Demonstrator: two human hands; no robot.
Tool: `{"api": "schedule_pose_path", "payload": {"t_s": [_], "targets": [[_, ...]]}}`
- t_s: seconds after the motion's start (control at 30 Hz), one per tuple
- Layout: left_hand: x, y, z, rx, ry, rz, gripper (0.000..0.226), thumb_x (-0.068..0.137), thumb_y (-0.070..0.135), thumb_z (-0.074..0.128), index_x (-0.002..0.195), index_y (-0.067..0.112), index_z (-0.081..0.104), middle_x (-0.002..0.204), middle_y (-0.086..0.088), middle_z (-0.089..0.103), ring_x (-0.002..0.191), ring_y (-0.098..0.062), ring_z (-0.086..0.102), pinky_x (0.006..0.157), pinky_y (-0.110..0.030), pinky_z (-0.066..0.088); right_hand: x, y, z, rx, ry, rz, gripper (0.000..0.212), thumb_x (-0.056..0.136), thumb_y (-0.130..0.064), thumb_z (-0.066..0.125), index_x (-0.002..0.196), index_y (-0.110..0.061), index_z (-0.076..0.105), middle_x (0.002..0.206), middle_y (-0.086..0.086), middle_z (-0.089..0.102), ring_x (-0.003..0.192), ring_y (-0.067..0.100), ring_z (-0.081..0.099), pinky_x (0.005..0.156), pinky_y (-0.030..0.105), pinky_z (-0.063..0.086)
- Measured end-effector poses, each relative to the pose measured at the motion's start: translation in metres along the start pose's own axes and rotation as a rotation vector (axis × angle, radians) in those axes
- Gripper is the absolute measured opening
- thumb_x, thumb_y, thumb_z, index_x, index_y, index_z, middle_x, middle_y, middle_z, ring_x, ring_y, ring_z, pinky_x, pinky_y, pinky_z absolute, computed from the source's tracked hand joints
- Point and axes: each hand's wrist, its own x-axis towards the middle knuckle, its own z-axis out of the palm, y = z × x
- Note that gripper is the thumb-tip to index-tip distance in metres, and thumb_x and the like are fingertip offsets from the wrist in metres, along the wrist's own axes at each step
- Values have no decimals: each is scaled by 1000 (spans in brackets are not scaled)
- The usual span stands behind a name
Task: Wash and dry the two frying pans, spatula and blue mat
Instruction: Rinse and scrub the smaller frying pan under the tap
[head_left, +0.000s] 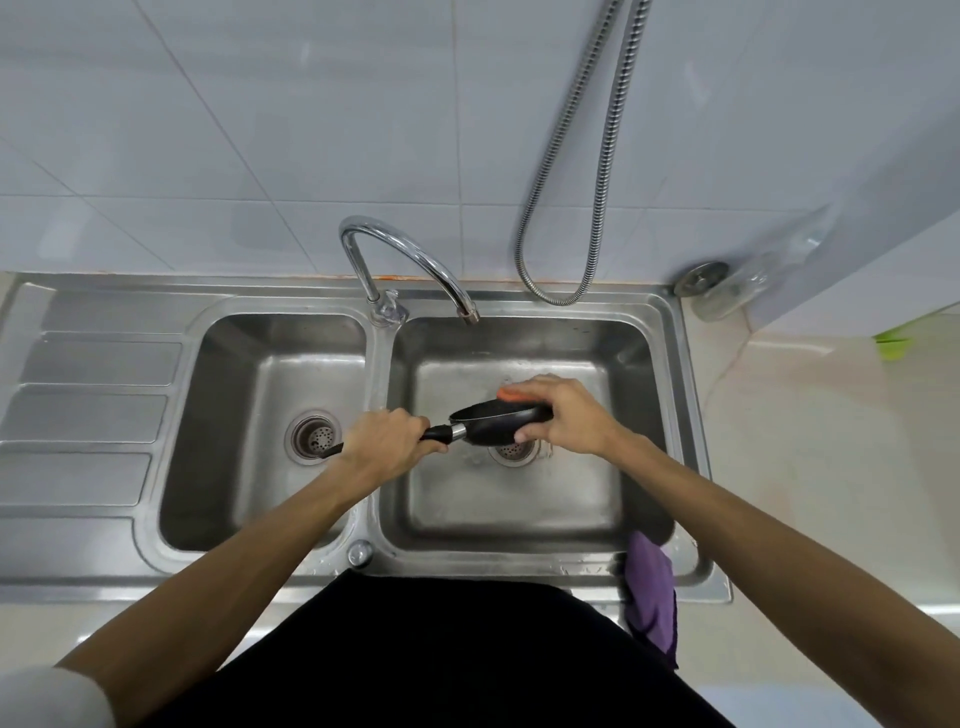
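Small black frying pan (498, 423) held tilted over right basin (519, 519), handle (439, 432) toward 9 o'clock. Left hand (387, 441): grip closed round handle. Right hand (558, 415) pinches orange sponge (519, 393) at the 1 o'clock rim. Judged light, rigid, slippery when wet; handle is the safest hold.

A drainboard (88, 415) is set left of the left basin (249, 374), with the right basin (519, 499) at its right. The faucet (395, 244) is mounted behind the divider between them. A hose (571, 156) is hung behind the right basin, a jar (727, 291) is placed by its rear right corner, and a cloth (652, 592) is draped over its front rim. The pan (498, 421) is held above it, the left hand (384, 441) at the pan's left, the right hand (566, 410) and a sponge (517, 393) at its right.
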Motion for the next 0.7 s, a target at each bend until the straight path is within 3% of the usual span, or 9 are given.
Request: {"api": "schedule_pose_path", "payload": {"t_s": [0.1, 0.2, 0.27, 0.4, 0.53, 0.7], "targets": [[8, 9, -4, -50, 17, 17, 65, 92, 74, 34, 109, 20, 66, 98, -6, 70, 91, -28, 70, 64, -35, 46, -11, 7, -4, 83, 106, 3, 65, 70, -17, 92, 131, -22, 69, 129, -11, 68, 122, 8, 57, 113, 24, 38], [19, 16, -11, -75, 11, 33, 65, 91, 74, 37, 112, 19, 65, 100, -6, 69, 91, -28, 70, 69, -38, 52, -20, 15, -5, 130, 161, 15, 50, 81, -10, 83, 128, -18, 70, 128, -7, 69, 123, 11, 59, 114, 33, 42], [26, 23, -15, -44, 12, 40, 65, 91, 74, 38, 113, 19, 65, 102, -6, 68, 92, -28, 70, 68, -38, 51, -25, 15, -10, 333, 235, 88, 39, 89, 0, 74, 126, -10, 71, 124, 0, 72, 120, 15, 65, 112, 38, 46], [32, 31, -13, 30, -22, 57, 65, 91, 74, 37, 111, 18, 66, 100, -5, 69, 90, -27, 70, 64, -36, 46, -21, 27, -39, 606, 575, 284, 37, 93, 6, 65, 129, -4, 66, 123, 3, 72, 116, 10, 68, 108, 29, 48], [31, 26, -2, -17, -64, 49, 66, 91, 74, 37, 109, 18, 66, 96, -5, 69, 86, -26, 69, 69, -38, 53, -21, 87, -80, 324, 810, 390, 32, 95, -12, 62, 122, -27, 71, 119, 0, 74, 113, 10, 69, 109, 36, 49], [21, 20, 3, -37, -77, 27, 63, 92, 73, 39, 109, 19, 67, 99, -6, 69, 91, -27, 68, 71, -37, 50, -27, 147, -112, -70, 703, 394, 32, 92, -6, 46, 111, -4, 71, 104, 17, 73, 96, 35, 67, 86, 30, 47]]}}
